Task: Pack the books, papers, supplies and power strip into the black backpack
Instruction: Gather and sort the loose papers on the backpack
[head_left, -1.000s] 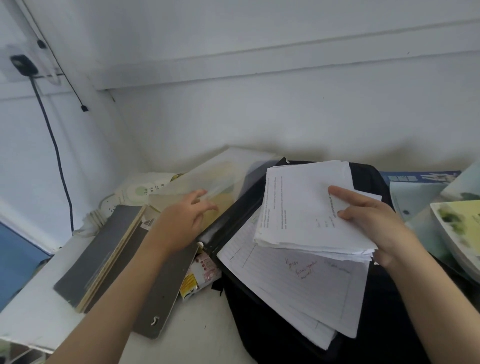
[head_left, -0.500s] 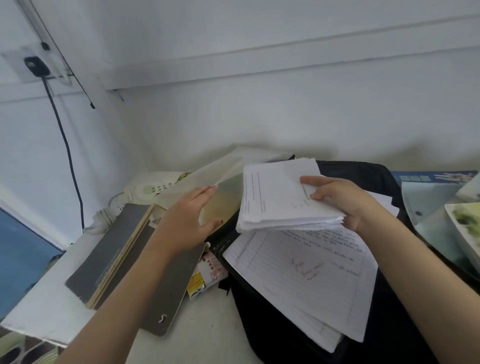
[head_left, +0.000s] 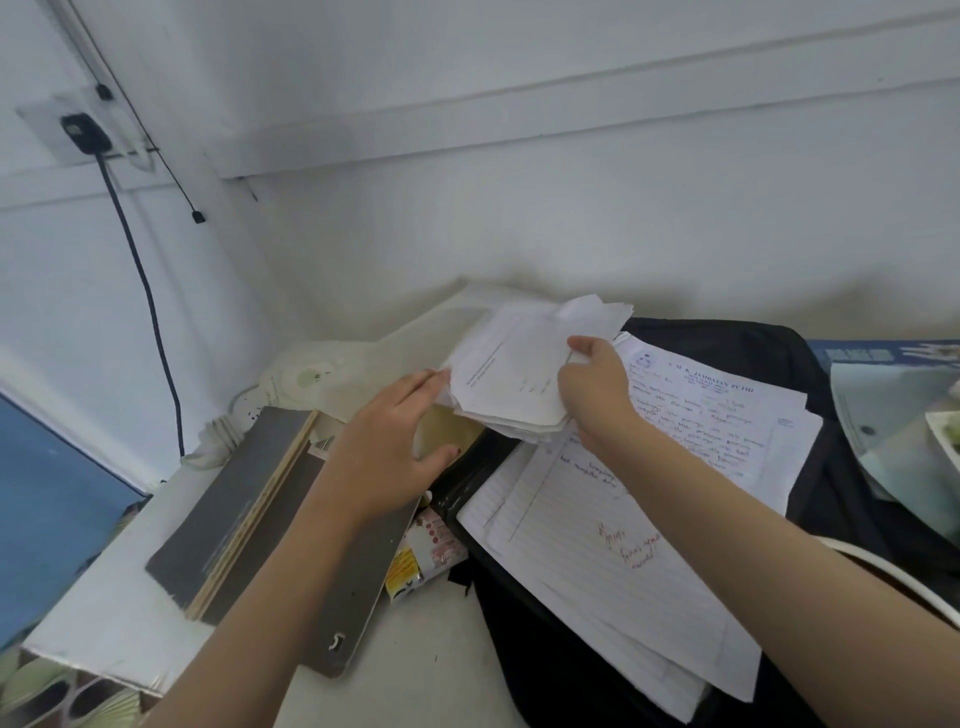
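White stack of papers (head_left: 511, 382) is hanging above the black backpack (head_left: 727, 343) on the counter (head_left: 426, 654), right hand (head_left: 597, 387) pinching it closed, left hand (head_left: 395, 452) spreading open, fingertips touching its edge.

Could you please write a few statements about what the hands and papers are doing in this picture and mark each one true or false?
1. The right hand holds a stack of folded white papers. True.
2. The lined sheets with red writing lie on the floor. False: they lie on the black backpack.
3. The left hand grips the grey books. False: it reaches toward the lower left edge of the held papers, and the books lie untouched on the table.
4. A black cable hangs down from a wall plug. True.
5. The held papers are already inside the backpack. False: they are raised above it.
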